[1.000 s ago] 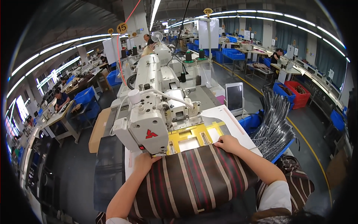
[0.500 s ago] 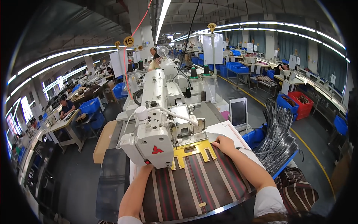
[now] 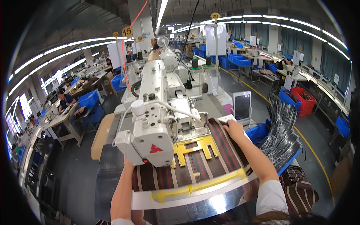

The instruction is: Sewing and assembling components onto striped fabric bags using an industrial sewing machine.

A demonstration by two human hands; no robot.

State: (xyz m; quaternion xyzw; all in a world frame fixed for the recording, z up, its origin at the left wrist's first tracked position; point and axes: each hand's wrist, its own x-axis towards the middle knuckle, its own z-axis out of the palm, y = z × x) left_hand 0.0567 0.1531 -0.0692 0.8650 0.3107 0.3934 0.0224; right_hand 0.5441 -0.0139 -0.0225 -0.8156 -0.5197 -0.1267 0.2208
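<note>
Brown fabric with red and beige stripes lies flat under a white industrial sewing machine. A yellow forked clamp plate sits over the cloth beside the machine head. My right hand is at the cloth's far right edge, its fingers bent over it. My left hand is hidden behind the machine head; only the wrist and forearm show, at the cloth's left side. A small tan tab lies on the stripes, near the front edge of the cloth.
Yellow tape runs along the pale strip in front of the cloth, above a shiny metal edge. On the right stand a screen and a blue bin with a bundle of dark glossy strips. More striped cloth hangs at lower right.
The striped cloth has slid away from me under the machine, and the taped strip now shows in front. My right hand has moved farther away with it; my left forearm has shifted left.
</note>
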